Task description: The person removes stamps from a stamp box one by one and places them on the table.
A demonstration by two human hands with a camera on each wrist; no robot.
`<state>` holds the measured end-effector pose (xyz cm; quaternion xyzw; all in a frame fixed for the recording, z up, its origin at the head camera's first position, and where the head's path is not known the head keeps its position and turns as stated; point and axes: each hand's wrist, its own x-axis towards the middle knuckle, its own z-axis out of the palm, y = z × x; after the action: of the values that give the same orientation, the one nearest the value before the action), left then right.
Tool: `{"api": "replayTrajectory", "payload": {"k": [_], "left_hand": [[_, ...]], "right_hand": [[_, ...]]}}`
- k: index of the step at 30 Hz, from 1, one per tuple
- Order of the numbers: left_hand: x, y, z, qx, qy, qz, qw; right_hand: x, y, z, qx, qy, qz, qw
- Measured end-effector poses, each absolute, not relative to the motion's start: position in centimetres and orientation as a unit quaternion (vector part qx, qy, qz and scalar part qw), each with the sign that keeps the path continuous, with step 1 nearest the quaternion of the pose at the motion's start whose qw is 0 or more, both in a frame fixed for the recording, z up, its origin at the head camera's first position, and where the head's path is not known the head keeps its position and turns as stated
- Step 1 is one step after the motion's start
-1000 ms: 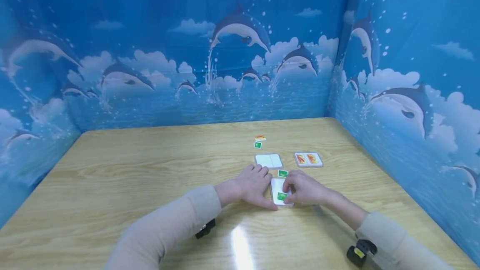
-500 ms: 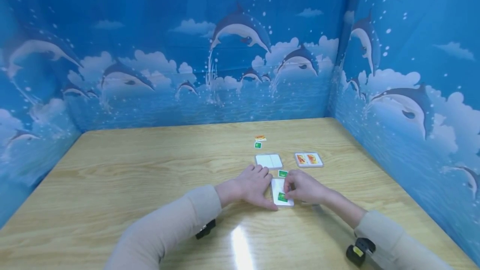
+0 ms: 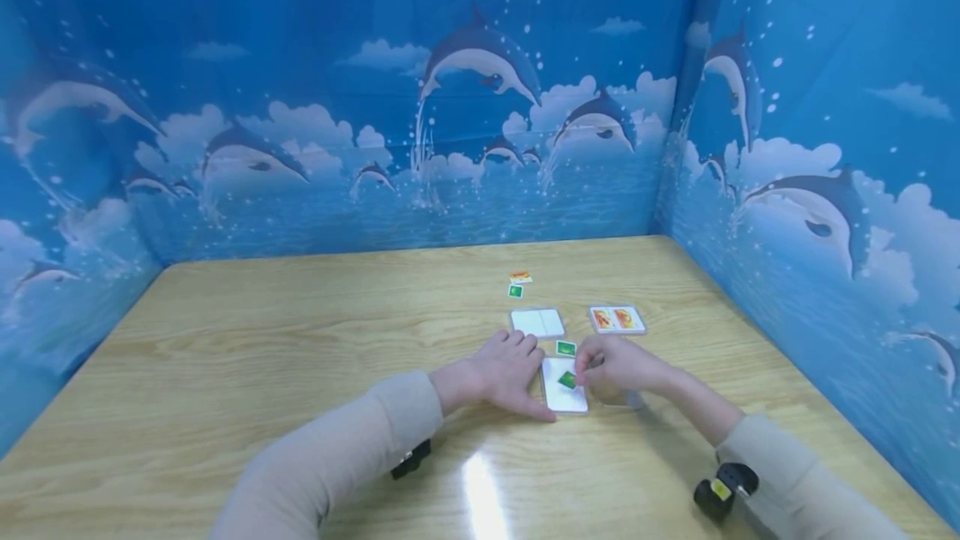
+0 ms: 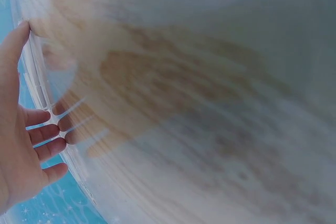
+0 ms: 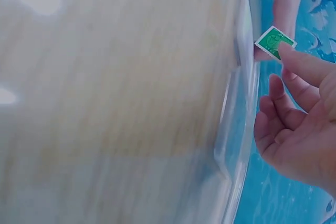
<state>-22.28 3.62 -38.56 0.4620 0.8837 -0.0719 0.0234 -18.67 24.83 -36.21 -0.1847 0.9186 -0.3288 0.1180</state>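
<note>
My right hand [image 3: 617, 367] pinches a green stamp [image 5: 272, 40] with white perforated edges between thumb and forefinger. In the head view that stamp is tilted over a white rectangular case [image 3: 557, 401]. My left hand [image 3: 508, 373] lies on the table at the case's left side, its thumb stretched toward the near corner and touching or close to it. Its fingers look relaxed in the left wrist view and hold nothing. Another green stamp [image 3: 566, 347] lies just beyond the case's far edge. A clear flap [image 3: 630, 400] shows partly under my right hand.
Farther back lie a white two-part case [image 3: 537, 322] and a case with two orange-red stamps [image 3: 617, 319]. Beyond them are a loose green stamp [image 3: 516, 292] and an orange one [image 3: 521, 277]. The wooden table [image 3: 300, 340] meets dolphin-print curtains [image 3: 337, 148].
The green stamp over the near case has been turned askew and raised from its surface by my right hand, which has shifted slightly right. My left hand has stayed in place.
</note>
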Motion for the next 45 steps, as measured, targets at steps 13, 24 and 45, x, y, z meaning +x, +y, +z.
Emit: {"api": "replayTrajectory", "payload": {"k": [13, 24, 45], "left_hand": [[-22.3, 3.6, -38.7, 0.461, 0.884, -0.070, 0.026], [-22.3, 3.6, -38.6, 0.461, 0.884, -0.073, 0.025], [-22.2, 3.6, -38.6, 0.460, 0.885, -0.071, 0.023]], "right_hand": [[-21.1, 26.3, -34.9, -0.125, 0.919, -0.368, 0.066], [-22.9, 27.2, -35.2, -0.058, 0.917, -0.387, 0.072], [-24.2, 26.8, -36.9, -0.057, 0.958, -0.282, 0.013]]}}
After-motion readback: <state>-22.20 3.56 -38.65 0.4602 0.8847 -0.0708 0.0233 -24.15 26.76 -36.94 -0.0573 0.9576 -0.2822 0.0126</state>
